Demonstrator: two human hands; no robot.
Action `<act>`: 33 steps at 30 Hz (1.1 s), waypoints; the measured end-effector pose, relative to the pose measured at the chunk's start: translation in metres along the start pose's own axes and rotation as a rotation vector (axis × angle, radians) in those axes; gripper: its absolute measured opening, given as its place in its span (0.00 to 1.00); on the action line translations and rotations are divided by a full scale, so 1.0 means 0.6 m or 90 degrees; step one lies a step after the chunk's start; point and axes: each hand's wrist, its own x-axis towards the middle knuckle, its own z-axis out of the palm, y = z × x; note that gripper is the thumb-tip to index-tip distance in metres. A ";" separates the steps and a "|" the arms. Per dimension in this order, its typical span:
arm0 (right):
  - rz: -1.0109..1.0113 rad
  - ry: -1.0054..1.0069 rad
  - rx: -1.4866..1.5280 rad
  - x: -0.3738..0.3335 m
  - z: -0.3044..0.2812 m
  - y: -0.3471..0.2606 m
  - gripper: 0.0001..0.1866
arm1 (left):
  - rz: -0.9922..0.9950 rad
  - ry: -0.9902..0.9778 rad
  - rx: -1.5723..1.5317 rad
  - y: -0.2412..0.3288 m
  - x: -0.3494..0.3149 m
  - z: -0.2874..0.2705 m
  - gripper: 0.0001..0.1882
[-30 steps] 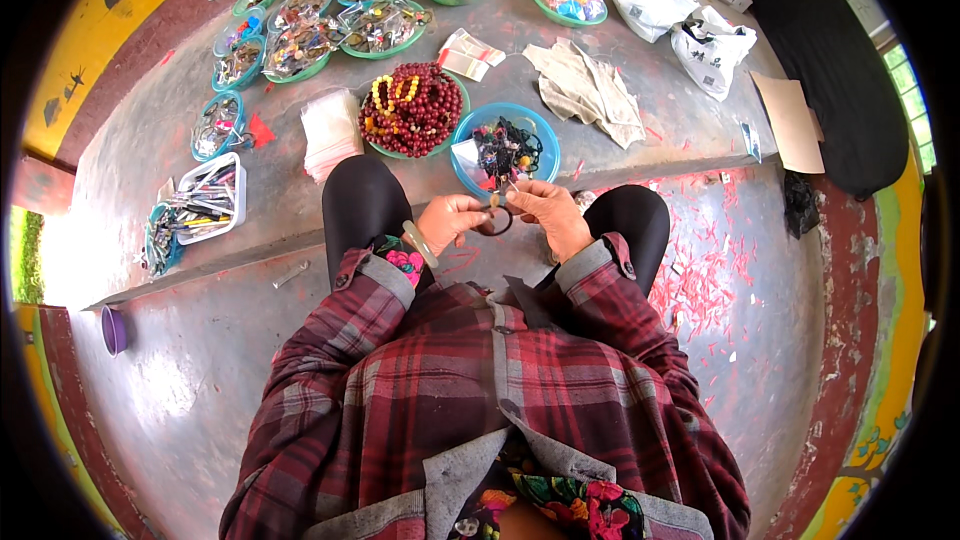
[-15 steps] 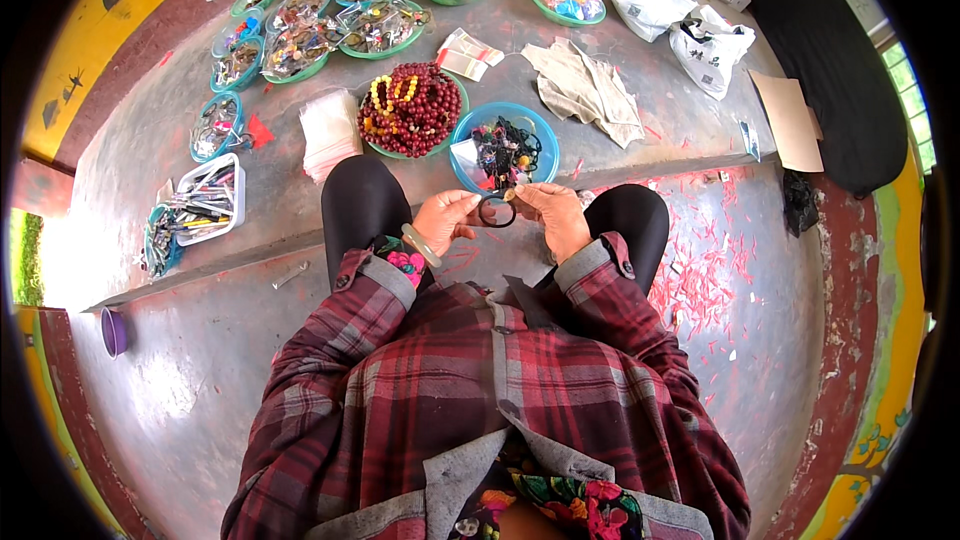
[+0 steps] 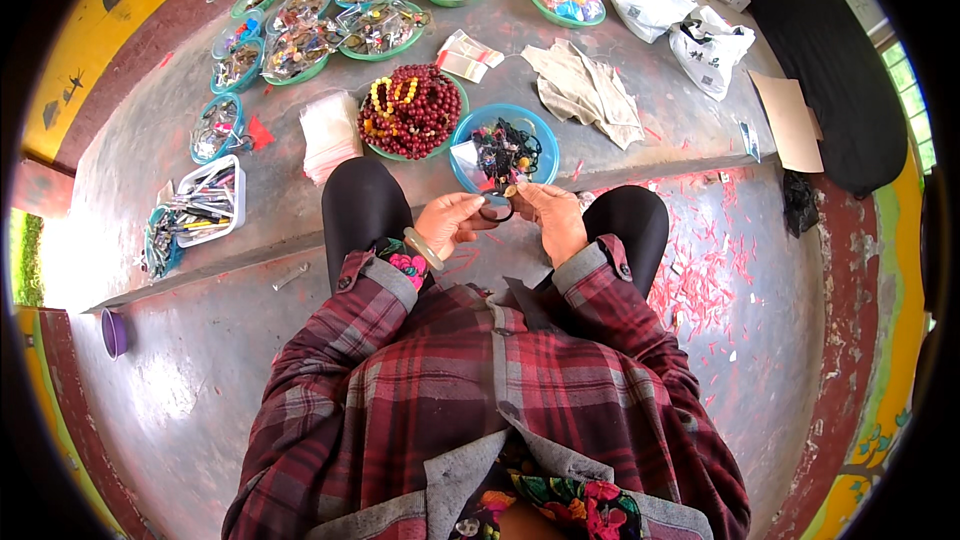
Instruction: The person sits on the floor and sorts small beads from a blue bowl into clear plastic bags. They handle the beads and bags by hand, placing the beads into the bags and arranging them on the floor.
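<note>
Between my hands, over the near rim of a blue bowl (image 3: 548, 147), is a black ring-shaped hair tie (image 3: 507, 218) with a small gold-coloured charm (image 3: 511, 191). My left hand (image 3: 445, 223) pinches the band's left side between thumb and fingers; a pale bangle circles that wrist. Thumb and fingertips of my right hand (image 3: 554, 217) close on the band by the charm. Inside the bowl lies a tangle of black bands (image 3: 508, 145) with small coloured ornaments. To its left, dark red bead strings (image 3: 418, 110), some yellow, heap up in a green bowl.
A stack of clear packets (image 3: 331, 133) lies left of the beads. Farther left are a white basket of pens (image 3: 240, 202) and several bowls of packaged trinkets (image 3: 296, 48). A beige cloth (image 3: 583, 90) and white bags (image 3: 708, 50) are right. Red scraps (image 3: 705, 275) litter the floor.
The hair tie has tilted, so its ring looks flatter now. My right fingertips have shifted slightly up and right with the charm; my left hand stays nearly in place.
</note>
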 end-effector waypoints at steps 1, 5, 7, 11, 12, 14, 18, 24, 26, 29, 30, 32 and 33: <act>0.004 0.002 0.003 -0.002 0.002 -0.004 0.12 | -0.005 -0.008 0.010 -0.002 0.000 0.004 0.12; 0.005 0.006 -0.016 0.002 -0.004 0.004 0.12 | -0.009 -0.030 0.030 -0.015 0.005 0.002 0.12; 0.000 0.022 -0.021 0.008 -0.010 0.013 0.11 | -0.003 -0.028 0.033 -0.015 0.008 -0.002 0.12; -0.010 0.009 -0.069 0.005 -0.010 0.009 0.11 | 0.035 0.005 0.003 -0.012 0.010 -0.010 0.11; -0.003 0.005 -0.086 0.005 -0.010 0.009 0.11 | 0.050 0.017 -0.015 -0.012 0.011 -0.013 0.10; 0.010 -0.002 -0.121 0.005 -0.011 0.008 0.11 | 0.072 0.018 -0.028 -0.002 0.006 -0.011 0.10; 0.025 -0.035 -0.191 0.009 -0.016 0.012 0.11 | 0.118 0.050 -0.031 0.001 0.007 -0.019 0.09; -0.009 -0.051 -0.154 0.000 0.005 0.005 0.10 | 0.093 0.029 0.201 -0.001 -0.002 -0.002 0.12; -0.008 -0.072 -0.137 0.008 0.000 0.018 0.10 | 0.092 0.007 0.254 -0.010 0.000 -0.004 0.13; 0.004 -0.028 -0.144 0.010 -0.006 0.020 0.08 | 0.089 -0.006 0.255 -0.015 0.002 -0.003 0.13; 0.005 -0.019 -0.145 0.010 -0.005 0.020 0.08 | 0.089 -0.005 0.236 -0.017 0.005 -0.005 0.13; 0.007 -0.002 -0.146 0.009 -0.004 0.017 0.08 | 0.090 -0.006 0.210 -0.018 0.006 -0.005 0.13; 0.001 0.006 -0.146 0.007 -0.001 0.015 0.08 | 0.093 -0.009 0.202 -0.018 0.005 -0.004 0.13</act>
